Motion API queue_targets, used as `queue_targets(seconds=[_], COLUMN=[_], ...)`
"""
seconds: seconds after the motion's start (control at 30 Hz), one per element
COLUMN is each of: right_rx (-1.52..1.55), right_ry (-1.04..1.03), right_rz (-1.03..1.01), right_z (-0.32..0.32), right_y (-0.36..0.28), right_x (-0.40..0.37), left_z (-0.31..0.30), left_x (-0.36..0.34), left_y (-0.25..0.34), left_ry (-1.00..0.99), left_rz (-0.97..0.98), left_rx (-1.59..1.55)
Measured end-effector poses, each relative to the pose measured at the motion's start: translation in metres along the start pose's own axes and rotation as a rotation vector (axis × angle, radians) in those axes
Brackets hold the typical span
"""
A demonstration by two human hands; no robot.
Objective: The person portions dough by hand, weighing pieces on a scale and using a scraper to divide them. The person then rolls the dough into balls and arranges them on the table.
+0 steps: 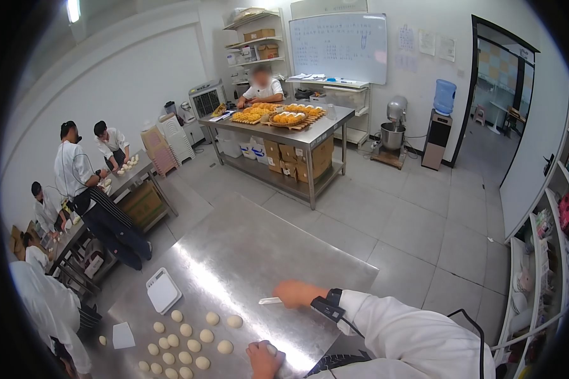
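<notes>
My right hand [298, 294] is closed over the steel table [284, 246], a dark device strapped at its wrist. From its fingers sticks out a thin white flat piece [270, 301]; the rest of it is hidden. Closer to me, my left hand [265, 360] curls on the table around a dough ball [271, 349], of which only a pale edge shows. Several round dough balls [194, 345] lie in loose rows left of that hand. Beyond them sits a white kitchen scale [164, 290]. A white flat plate-like sheet [124, 335] lies farther left, with a lone dough ball [103, 340] beside it.
At left, people in white work with dough along another table [142, 165]; one person [50, 316] stands close by. A back table [322, 126] holds baskets of orange-yellow food [287, 118], with a seated person behind. A mixer [393, 129], water dispenser [437, 132] and right-hand shelves [553, 221] surround the floor.
</notes>
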State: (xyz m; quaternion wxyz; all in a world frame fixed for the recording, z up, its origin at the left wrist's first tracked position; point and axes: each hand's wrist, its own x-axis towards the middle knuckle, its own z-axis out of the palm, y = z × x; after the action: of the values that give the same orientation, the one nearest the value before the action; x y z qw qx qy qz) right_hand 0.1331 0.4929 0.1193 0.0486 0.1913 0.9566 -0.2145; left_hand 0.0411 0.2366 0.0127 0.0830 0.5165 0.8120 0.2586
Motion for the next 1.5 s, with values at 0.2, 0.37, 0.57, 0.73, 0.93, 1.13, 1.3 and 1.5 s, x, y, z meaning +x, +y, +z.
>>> queue_targets(seconds=[0.2, 0.37, 0.57, 0.73, 0.93, 1.13, 1.3, 1.5], right_rx=[0.011, -0.003, 0.0, 0.133, 0.471, 0.409, 0.514, 0.416], right_ry=[0.001, 0.004, 0.003, 0.266, 0.766, 0.979, 1.043, 0.804], right_rz=[0.011, 0.002, 0.077, 0.045, -0.301, -0.736, -0.756, -0.045], right_z=[-0.002, -0.002, -0.01, -0.023, -0.087, -0.086, -0.081, -0.029], right_y=[-0.001, -0.003, -0.015, -0.023, -0.088, -0.101, -0.073, -0.019], right_x=[-0.001, -0.003, -0.018, -0.044, -0.088, -0.098, -0.109, -0.132], left_z=[-0.004, -0.003, -0.019, -0.034, -0.032, -0.009, -0.015, -0.035], left_x=[0.003, 0.002, 0.004, 0.0, -0.004, -0.004, 0.006, -0.002], left_y=[0.008, 0.011, 0.023, 0.036, 0.041, 0.018, 0.03, 0.042], left_ry=[-0.047, -0.012, -0.087, -0.102, -0.081, 0.038, 0.042, -0.037], left_rz=[-0.049, -0.077, -0.092, -0.087, -0.062, 0.252, 0.119, -0.133], left_rx=[0.033, 0.027, 0.045, 0.052, 0.132, 0.024, -0.152, 0.059])
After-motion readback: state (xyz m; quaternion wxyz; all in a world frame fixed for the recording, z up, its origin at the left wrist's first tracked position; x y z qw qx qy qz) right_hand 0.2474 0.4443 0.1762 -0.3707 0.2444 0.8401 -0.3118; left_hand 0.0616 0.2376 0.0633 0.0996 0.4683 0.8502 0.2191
